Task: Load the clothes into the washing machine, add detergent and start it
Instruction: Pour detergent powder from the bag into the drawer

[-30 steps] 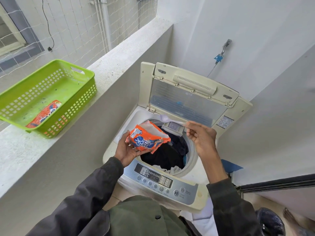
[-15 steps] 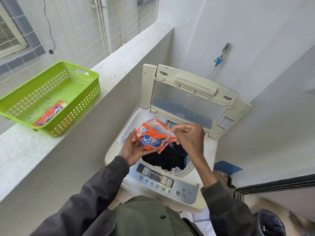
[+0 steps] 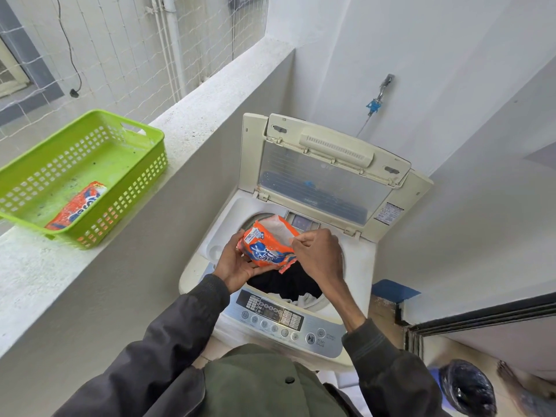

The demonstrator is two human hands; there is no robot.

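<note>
Right hand (image 3: 319,254) has returned from the dispenser to pinch the detergent packet (image 3: 267,245), which left hand (image 3: 237,266) grips; clothes (image 3: 285,282) loaded, dosing underway, start pending.

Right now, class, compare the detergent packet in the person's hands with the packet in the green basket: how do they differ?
The held packet is torn open and raised over the washing machine's drum, gripped by the left hand and right hand. The basket packet lies flat and untouched in the green basket on the ledge. Both are orange with blue print.
</note>
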